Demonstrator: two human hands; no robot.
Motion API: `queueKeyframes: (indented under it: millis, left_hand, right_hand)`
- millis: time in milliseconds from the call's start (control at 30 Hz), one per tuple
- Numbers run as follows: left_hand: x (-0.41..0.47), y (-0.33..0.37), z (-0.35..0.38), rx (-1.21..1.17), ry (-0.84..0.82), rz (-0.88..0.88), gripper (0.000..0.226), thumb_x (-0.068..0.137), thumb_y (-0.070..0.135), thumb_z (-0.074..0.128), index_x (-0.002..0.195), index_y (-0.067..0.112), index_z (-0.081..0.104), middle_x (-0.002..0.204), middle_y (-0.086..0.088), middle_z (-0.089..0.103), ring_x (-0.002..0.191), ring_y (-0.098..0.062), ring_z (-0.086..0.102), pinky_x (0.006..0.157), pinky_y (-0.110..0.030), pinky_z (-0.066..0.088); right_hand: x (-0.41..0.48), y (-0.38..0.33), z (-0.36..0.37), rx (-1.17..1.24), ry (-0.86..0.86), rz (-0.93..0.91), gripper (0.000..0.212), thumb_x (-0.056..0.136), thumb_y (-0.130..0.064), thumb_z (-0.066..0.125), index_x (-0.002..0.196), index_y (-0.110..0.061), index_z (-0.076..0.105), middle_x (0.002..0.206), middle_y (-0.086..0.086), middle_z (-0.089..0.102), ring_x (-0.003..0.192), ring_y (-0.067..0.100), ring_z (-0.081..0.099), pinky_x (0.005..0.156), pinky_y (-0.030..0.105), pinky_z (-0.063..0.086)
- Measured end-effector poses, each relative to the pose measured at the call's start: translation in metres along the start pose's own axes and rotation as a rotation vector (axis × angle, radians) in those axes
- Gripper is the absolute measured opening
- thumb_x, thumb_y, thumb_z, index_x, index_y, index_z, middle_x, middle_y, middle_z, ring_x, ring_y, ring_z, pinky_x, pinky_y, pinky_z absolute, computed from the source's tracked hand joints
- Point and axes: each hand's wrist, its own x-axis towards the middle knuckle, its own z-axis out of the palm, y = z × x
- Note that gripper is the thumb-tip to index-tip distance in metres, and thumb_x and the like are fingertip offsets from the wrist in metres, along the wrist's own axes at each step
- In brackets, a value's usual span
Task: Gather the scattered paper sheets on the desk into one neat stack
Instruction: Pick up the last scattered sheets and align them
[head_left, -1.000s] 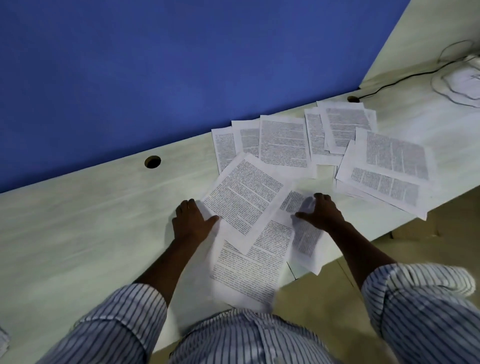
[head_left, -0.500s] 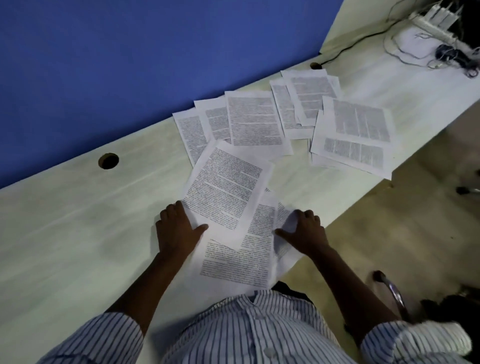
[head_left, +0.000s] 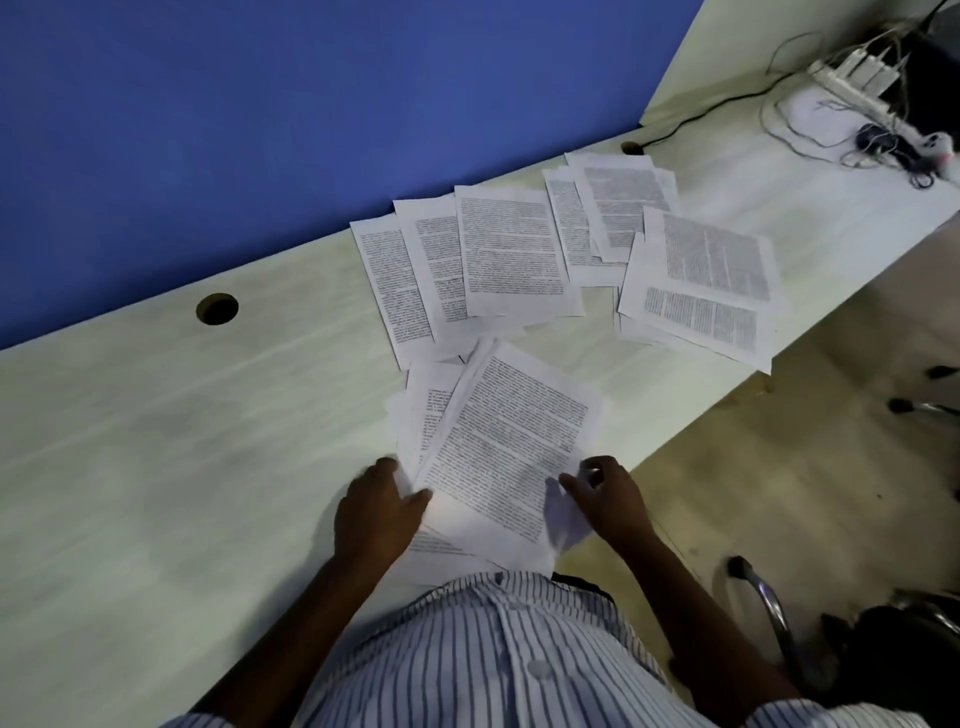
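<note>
A loose pile of printed paper sheets (head_left: 498, 441) lies at the desk's near edge, roughly overlapped and askew. My left hand (head_left: 376, 512) grips the pile's lower left corner, thumb on top. My right hand (head_left: 608, 501) pinches the lower right corner, where a sheet hangs over the desk edge. Farther back, three overlapping sheets (head_left: 467, 265) lie fanned near the blue wall. More sheets (head_left: 608, 208) sit to their right, and a further group (head_left: 701, 291) reaches the desk's right edge.
The pale desk (head_left: 156, 441) has a round cable hole (head_left: 217, 308) at left and another (head_left: 631, 148) at the back. A power strip with tangled cables (head_left: 872, 104) sits at far right. A chair's metal frame (head_left: 769, 608) stands on the floor at right.
Both hands have pushed the near sheets together into a tighter pile and now hold its lower corners. The view has shifted, showing more of the right side.
</note>
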Motion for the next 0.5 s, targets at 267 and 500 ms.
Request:
queueKeyframes:
  millis: [267,500]
  left_hand:
    - [-0.001,0.007,0.011,-0.058,0.055,0.026,0.016,0.086,0.032,0.070,0.082,0.016,0.070,0.091,-0.005,0.067,0.089,-0.026,0.065,0.075,-0.034,0.052]
    - [0.007,0.024,0.014,-0.233,0.006,-0.165,0.036,0.087,0.034,0.069,0.115,0.013,0.063,0.109,-0.005,0.065,0.105,-0.025,0.063,0.092,-0.034,0.050]
  right_hand:
    - [0.016,-0.010,-0.010,0.116,-0.058,0.072,0.057,0.081,-0.023,0.082,0.124,-0.006,0.050,0.110,0.012,0.067,0.091,0.025,0.063,0.076,0.033,0.050]
    - [0.050,-0.043,-0.026,0.027,-0.411,0.017,0.037,0.076,-0.033,0.086,0.100,-0.008,0.074,0.099,0.004,0.073,0.089,0.018,0.069,0.079,0.033,0.056]
